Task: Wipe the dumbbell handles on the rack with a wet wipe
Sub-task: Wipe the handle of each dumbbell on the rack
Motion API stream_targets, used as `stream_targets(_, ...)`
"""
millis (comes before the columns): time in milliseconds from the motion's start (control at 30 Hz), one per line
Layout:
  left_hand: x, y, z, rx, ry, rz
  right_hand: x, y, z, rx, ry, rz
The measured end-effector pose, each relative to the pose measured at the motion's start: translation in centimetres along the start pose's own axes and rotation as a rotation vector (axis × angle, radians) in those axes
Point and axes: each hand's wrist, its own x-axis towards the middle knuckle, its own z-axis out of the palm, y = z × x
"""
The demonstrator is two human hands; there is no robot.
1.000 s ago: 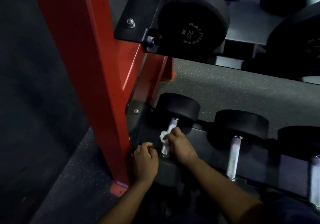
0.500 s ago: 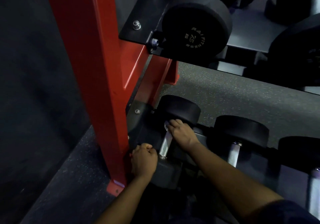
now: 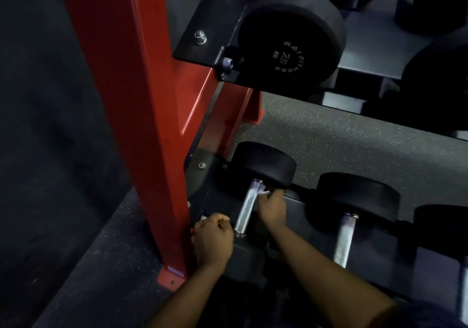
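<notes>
Low rack shelf (image 3: 301,202): dumbbell handle (image 3: 247,206) lies front-back, R hand (image 3: 272,208) pinching wipe (image 3: 263,193).

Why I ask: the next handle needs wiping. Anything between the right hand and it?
Nothing visible: the right hand, holding the wet wipe, is beside the leftmost handle; only open rack lies before the next handle.

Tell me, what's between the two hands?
The shiny dumbbell handle runs between the left hand and the right hand, which pinches a white wipe, in the head view.
</notes>
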Motion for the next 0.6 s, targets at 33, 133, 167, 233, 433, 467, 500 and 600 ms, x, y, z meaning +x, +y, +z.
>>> stream_targets(33, 0.0, 0.0, -0.1, 0.005, -0.005, -0.01, 0.9, -0.2, 0.3, 0.034, -0.018, 0.046)
stream_targets(133, 0.1, 0.1, -0.3, 0.035, -0.028, -0.031, 2.0, 0.9, 1.4, 0.239, -0.226, 0.122)
stream_targets(167, 0.1, 0.2, -0.3, 0.042, -0.038, -0.039, 1.7, 1.6, 1.4, 0.281, -0.338, 0.161)
stream_targets(233, 0.1, 0.3, -0.3, 0.058, -0.046, -0.047, 0.4, 2.9, 1.1, 0.267, -0.571, 0.207)
stream_targets(433, 0.1, 0.5, -0.5, 0.074, -0.061, -0.052, 1.3, 2.8, 1.0, 0.289, -0.653, 0.202)
stream_targets(467, 0.1, 0.6, -0.5, 0.078, -0.063, -0.053, 2.1, 2.2, 1.0, 0.33, -0.577, 0.177)
stream_targets(500, 0.1, 0.6, -0.6, 0.077, -0.066, -0.057, 2.9, 1.6, 1.1, 0.374, -0.478, 0.16)
stream_targets(600, 0.1, 0.8, -0.8, 0.058, -0.077, -0.077, 4.6, 1.0, 1.6, 0.469, -0.223, 0.173)
